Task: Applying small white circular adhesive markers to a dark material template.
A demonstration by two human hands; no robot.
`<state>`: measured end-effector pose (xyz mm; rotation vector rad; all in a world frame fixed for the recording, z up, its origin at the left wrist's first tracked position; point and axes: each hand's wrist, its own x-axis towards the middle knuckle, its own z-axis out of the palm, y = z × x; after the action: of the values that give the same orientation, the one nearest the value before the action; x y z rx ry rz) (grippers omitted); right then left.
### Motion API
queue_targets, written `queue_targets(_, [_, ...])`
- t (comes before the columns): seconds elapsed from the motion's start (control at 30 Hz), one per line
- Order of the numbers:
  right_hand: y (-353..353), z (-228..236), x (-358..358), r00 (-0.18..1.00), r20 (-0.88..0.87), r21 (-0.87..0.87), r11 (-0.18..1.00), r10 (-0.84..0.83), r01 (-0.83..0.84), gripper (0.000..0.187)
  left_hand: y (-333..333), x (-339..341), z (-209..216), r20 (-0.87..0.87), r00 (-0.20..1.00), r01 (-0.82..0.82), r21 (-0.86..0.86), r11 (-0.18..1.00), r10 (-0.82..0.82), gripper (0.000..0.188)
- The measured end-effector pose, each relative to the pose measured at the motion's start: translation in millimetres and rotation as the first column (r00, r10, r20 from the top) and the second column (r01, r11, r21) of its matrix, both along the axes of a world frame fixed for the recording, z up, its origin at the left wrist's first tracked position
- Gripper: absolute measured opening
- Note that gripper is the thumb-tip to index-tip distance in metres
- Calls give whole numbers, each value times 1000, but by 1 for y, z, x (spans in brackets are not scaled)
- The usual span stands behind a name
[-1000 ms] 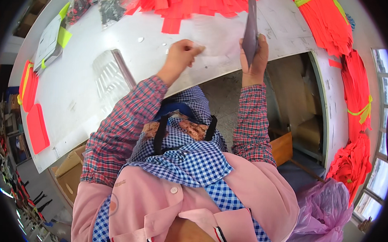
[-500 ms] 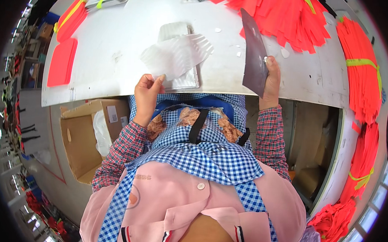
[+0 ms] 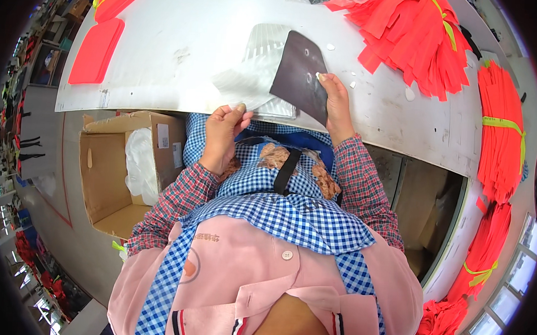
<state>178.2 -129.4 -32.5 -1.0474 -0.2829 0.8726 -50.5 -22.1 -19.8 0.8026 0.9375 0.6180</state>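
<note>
Near the table's front edge, my left hand (image 3: 225, 129) pinches the near edge of a thin translucent striped sheet (image 3: 239, 82). More such sheets (image 3: 267, 39) lie in a stack beneath it. My right hand (image 3: 336, 104) grips a dark, flat rectangular panel (image 3: 301, 73) by its right side, thumb on top. The panel is tilted over the right part of the striped sheets and hides some of them. A small white bit shows by my right thumb. Whether the panel touches the sheets I cannot tell.
A large bundle of red strips (image 3: 406, 42) lies at the back right of the white table (image 3: 165, 73). Red flat pieces (image 3: 98, 51) sit at the left. Tied red bundles (image 3: 500, 136) hang along the right edge. An open cardboard box (image 3: 108, 202) stands below left.
My right hand has brought the dark panel leftward, from beside the sheets to over them, and tilted it flatter. My left hand still pinches the striped sheet. The whole view has shifted slightly.
</note>
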Motion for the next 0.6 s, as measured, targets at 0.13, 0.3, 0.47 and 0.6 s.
queue_targets(0.13, [20, 0, 9, 999, -41, 17, 1000, -8, 9, 9, -17, 6, 4, 24, 999, 23, -120, 992, -21, 11])
queue_targets(0.3, [27, 0, 17, 1000, -1, 40, 999, -20, 20, 9, -21, 5, 13, 57, 966, 258, -260, 930, -252, 21])
queue_targets(0.47, [16, 2, 21, 999, 36, 22, 999, -36, 35, 8, 15, -4, 36, -522, 603, 733, 64, 678, -603, 26])
queue_targets(0.6, [6, 6, 21, 997, 60, 10, 999, -38, 37, 8, 66, 8, 24, -628, 745, 581, 777, 243, 225, 41])
